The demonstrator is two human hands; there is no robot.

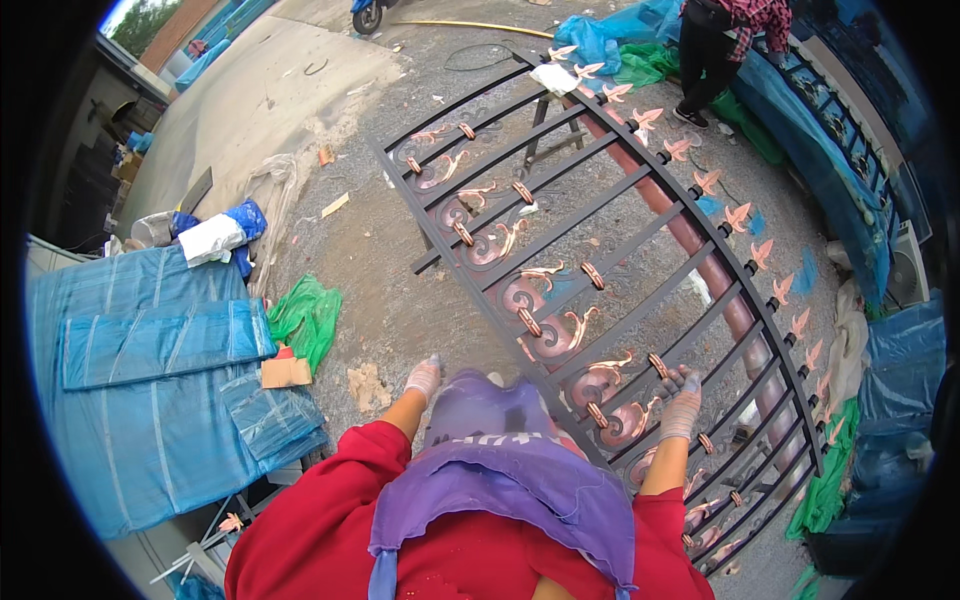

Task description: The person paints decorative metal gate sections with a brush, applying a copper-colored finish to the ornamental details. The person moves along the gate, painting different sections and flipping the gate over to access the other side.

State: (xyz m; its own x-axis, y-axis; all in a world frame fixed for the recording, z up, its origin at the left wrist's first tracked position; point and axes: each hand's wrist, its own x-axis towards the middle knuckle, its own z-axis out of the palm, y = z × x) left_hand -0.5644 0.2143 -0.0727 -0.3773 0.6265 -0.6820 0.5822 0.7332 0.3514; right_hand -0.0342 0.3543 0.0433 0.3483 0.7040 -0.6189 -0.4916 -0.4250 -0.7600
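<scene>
A black metal fence panel with an arched edge slants across the ground on my right. Copper-coloured collars and scrolls decorate its bars, and leaf-shaped copper tips line the curved side. My right hand, in a thin pale glove with dark smudged fingertips, is over the bars beside a copper collar. Its fingers are a little apart, and I see nothing held in them. Left of the panel, my gloved left hand hangs free beside my purple apron, fingers loosely stretched out.
A trestle and a reddish-brown pipe show under the panel. Blue-wrapped stacks stand at left, near green plastic and a cardboard piece. A person in a checked shirt bends at upper right by another covered panel.
</scene>
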